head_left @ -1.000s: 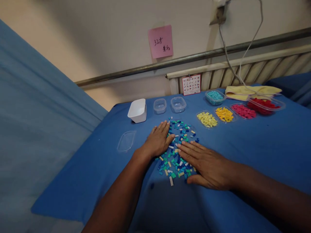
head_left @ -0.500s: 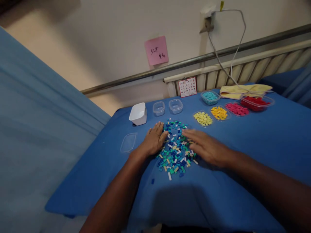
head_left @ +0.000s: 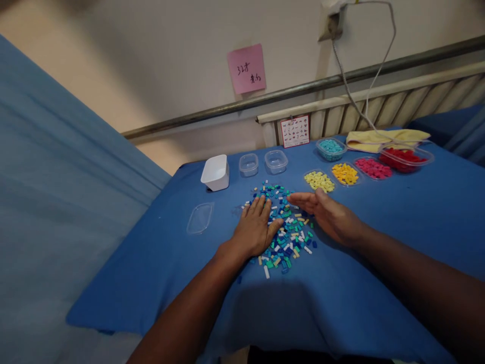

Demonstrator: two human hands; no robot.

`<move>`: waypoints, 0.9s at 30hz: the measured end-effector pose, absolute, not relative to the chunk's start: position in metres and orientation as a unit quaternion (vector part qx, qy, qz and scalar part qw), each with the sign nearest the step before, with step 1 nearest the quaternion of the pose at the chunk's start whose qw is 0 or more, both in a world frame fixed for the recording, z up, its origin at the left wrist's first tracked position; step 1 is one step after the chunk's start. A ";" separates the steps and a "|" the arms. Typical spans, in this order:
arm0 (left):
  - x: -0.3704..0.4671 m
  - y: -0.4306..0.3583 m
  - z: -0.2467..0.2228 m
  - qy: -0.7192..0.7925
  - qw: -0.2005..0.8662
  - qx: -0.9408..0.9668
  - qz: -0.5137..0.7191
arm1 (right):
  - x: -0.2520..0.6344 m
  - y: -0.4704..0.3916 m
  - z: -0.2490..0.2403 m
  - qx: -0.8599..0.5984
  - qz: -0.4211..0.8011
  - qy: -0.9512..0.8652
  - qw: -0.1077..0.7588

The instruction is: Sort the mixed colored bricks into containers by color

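A loose pile of small blue, green, white and tan bricks (head_left: 290, 237) is spread over the blue cloth. My left hand (head_left: 255, 227) lies palm down on the pile's left part, fingers spread, hiding the bricks under it. On the pile's right edge, my right hand (head_left: 329, 215) is turned on its side, thumb raised apart from the stretched fingers, its fingertips at the bricks. Neither hand shows anything held.
Behind the pile stand a white tub (head_left: 215, 173) and two clear tubs (head_left: 248, 166) (head_left: 276, 162). A clear lid (head_left: 200, 218) lies left. Containers of yellow (head_left: 319, 181), orange (head_left: 344, 174), pink (head_left: 373, 168), red (head_left: 402, 160) and turquoise pieces (head_left: 331, 148) stand right, by a yellow cloth (head_left: 386, 139).
My left hand has moved right, onto the bricks. My right hand has turned more onto its side with the thumb up. The view has shifted slightly.
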State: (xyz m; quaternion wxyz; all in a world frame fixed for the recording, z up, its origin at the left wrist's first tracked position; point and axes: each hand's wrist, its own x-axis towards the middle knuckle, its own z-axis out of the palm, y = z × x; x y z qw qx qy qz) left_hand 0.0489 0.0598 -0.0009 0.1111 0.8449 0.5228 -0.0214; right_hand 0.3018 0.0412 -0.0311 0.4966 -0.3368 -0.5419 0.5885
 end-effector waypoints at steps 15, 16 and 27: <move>-0.021 0.084 0.016 0.575 0.108 0.689 0.428 | 0.333 0.041 -0.033 -0.432 0.277 -0.774 0.372; -0.025 0.086 0.017 0.576 0.096 0.686 0.434 | 0.334 0.040 -0.032 -0.400 0.245 -0.814 0.342; -0.017 0.078 0.017 0.540 0.065 0.729 0.416 | 0.324 0.041 -0.026 -0.405 0.126 -0.876 0.231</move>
